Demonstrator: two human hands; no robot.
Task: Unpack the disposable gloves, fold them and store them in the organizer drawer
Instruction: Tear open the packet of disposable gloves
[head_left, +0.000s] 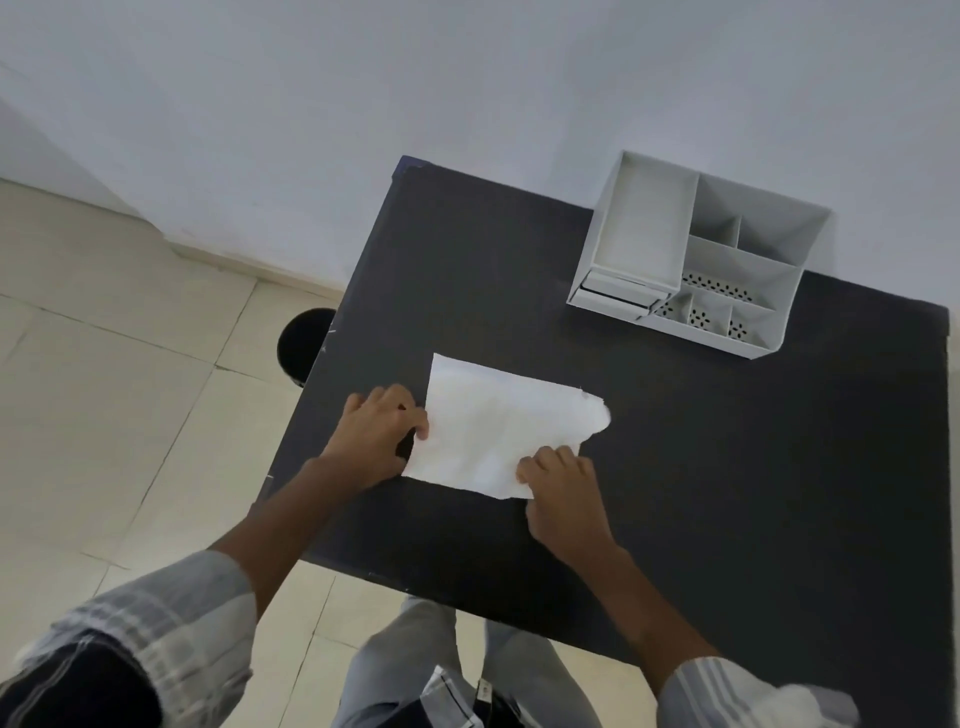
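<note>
Dark table (727, 467) under my hands, and the white organizer (698, 257) sits well beyond my right hand, up at the far edge against the wall (467, 78). Its small drawers (615, 293) face me at the lower left of the unit, the bottom one poking out a touch; open compartments fill the rest, some with perforated floors. Nothing lies between my grip and the organizer, just bare tabletop. Off past my left hand, beyond the table's edge, a round black thing (304, 343) stands on the tiled floor (104, 364), half hidden by the table.

The gloves (498, 431) lie flat in the middle of the table as one white, roughly rectangular sheet, right between my hands. My left hand (376, 434) comes in palm down at the sheet's left edge, fingers curled, thumb tip closed onto that edge, so it's pinching the gloves there. My right hand (563, 493) rests knuckles up on the near right corner, fingers bent and pressing the corner down; a pinch or only a press, I can't tell. Both forearms reach out bare, striped sleeves (171, 623) pushed up near the elbows.

Hard to read: the sheet is a blurred white, so I can't say how many gloves are in it or whether packaging still wraps them. The far right corner looks rounded and slightly lifted. My right fingertips are tucked out of sight.
</note>
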